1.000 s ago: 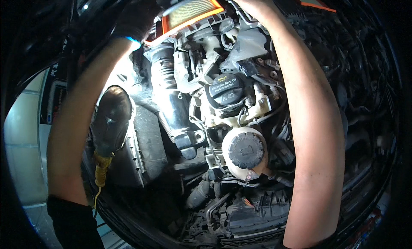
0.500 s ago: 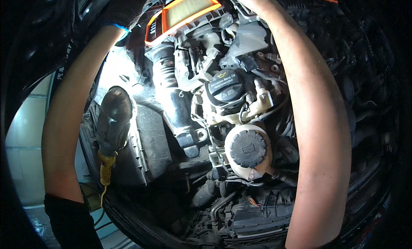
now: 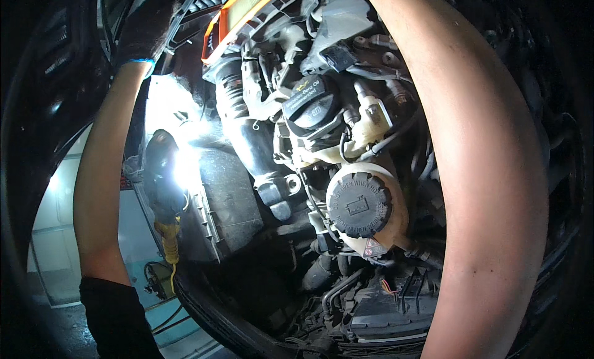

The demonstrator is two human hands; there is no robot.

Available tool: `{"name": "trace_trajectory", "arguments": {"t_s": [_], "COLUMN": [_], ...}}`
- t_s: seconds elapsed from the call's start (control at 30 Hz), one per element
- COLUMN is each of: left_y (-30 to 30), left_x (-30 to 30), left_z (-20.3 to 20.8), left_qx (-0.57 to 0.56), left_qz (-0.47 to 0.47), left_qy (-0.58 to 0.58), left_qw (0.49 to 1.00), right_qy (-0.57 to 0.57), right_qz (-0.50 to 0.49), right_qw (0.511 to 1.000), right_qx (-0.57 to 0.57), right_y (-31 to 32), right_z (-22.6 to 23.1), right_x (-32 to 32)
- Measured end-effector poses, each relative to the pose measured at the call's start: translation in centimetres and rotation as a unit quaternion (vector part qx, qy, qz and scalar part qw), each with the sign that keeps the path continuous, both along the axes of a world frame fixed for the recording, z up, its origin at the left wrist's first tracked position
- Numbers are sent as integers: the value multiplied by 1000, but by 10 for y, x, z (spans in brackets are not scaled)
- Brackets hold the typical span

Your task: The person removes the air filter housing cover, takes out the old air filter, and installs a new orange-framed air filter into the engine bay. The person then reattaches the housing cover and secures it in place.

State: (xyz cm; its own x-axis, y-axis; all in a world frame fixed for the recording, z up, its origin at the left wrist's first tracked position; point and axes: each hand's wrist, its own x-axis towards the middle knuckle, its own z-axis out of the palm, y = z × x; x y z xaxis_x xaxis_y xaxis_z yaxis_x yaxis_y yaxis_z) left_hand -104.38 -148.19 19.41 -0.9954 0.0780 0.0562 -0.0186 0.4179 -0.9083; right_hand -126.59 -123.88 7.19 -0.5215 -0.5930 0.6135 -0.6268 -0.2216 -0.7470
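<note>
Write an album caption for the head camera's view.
Gloved left hand near an orange-edged filter, a work lamp lighting the engine.

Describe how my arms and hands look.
Your left hand wears a dark glove with a blue edge at the wrist; a black sleeve leaves that forearm bare. Your right arm is bare where visible; that hand is out of view.

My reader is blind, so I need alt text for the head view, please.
A person's bare forearms extend over a car engine, the gloved left hand beside an orange-edged filter and the right hand out of frame. A lit lamp sits at left.
</note>
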Motion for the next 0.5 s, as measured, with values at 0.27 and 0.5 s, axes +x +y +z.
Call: {"name": "trace_trajectory", "arguments": {"t_s": [0.27, 0.5], "left_y": [9, 17], "left_x": [-4, -1], "left_z": [14, 8], "left_qx": [-58, -102], "left_qz": [-26, -20], "left_qy": [-27, -29], "left_qw": [998, 994], "right_qy": [-12, 9], "right_qz": [40, 27], "right_qw": [998, 999], "right_qx": [-46, -27], "right_y": [-9, -6], "right_z": [-4, -3], "right_x": [-8, -7]}}
